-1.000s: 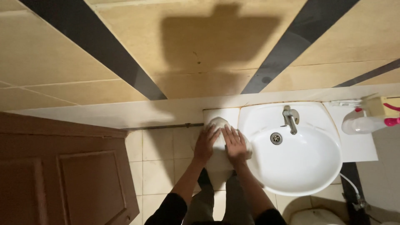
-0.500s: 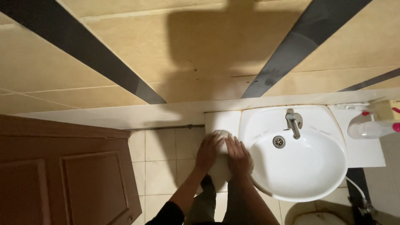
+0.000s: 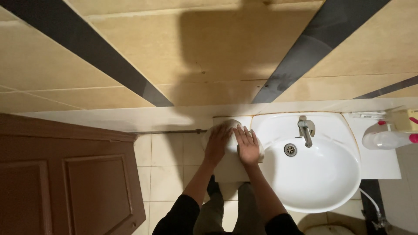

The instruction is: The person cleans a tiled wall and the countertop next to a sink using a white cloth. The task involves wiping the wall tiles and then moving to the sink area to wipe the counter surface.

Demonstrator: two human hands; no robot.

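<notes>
A white cloth (image 3: 230, 132) lies on the left ledge of the white washbasin (image 3: 320, 198), close to the wall. My left hand (image 3: 217, 142) covers the cloth's left part, fingers curled over its edge. My right hand (image 3: 248, 144) lies flat on its right part with the fingers spread, beside the bowl's rim. Both forearms in dark sleeves reach up from the bottom of the view.
A metal tap (image 3: 306, 129) and drain (image 3: 290, 149) sit in the basin. A clear bottle with pink cap (image 3: 387, 139) lies on the right ledge. A brown wooden door (image 3: 65, 182) stands at the left, over a tiled floor (image 3: 167, 174). Beige wall tiles with dark stripes lie ahead.
Both hands have slid a little farther along the cloth toward the wall. The view has shifted slightly.
</notes>
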